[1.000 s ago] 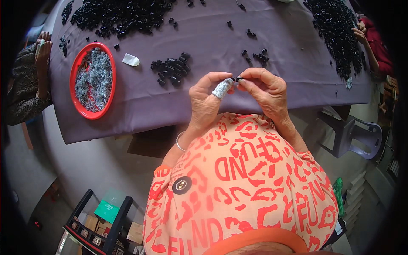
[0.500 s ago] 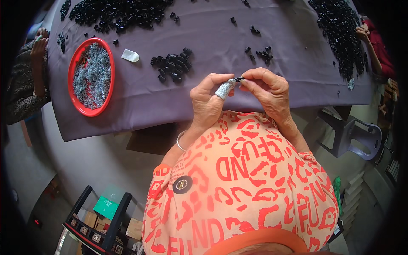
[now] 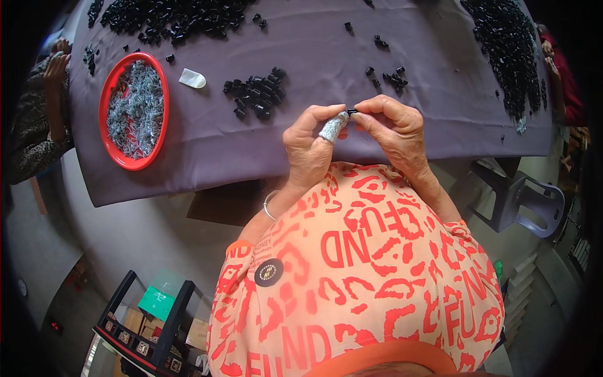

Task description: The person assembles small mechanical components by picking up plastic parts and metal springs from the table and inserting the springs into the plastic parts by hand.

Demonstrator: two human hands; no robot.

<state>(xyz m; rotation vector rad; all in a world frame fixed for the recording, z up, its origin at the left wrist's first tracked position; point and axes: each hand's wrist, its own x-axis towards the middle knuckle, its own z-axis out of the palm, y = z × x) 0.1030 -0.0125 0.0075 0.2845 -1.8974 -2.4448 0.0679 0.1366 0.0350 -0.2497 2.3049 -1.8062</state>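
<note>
My left hand (image 3: 312, 147) and right hand (image 3: 391, 129) meet over the cloth (image 3: 314, 44); both pinch one small black part (image 3: 352, 112). Black pile (image 3: 256, 94) just beyond; red tray (image 3: 134, 110) far left.

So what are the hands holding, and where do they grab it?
A tiny black piece, pinched at its ends between the fingertips of the left hand and the right hand. A grey cover wraps one left finger.

A small black piece (image 3: 352, 112), short and blocky, sits pinched between the fingertips of the left hand (image 3: 309, 146) and the right hand (image 3: 391, 129), held level just above the near edge of the purple cloth, partly hidden by fingers
</note>
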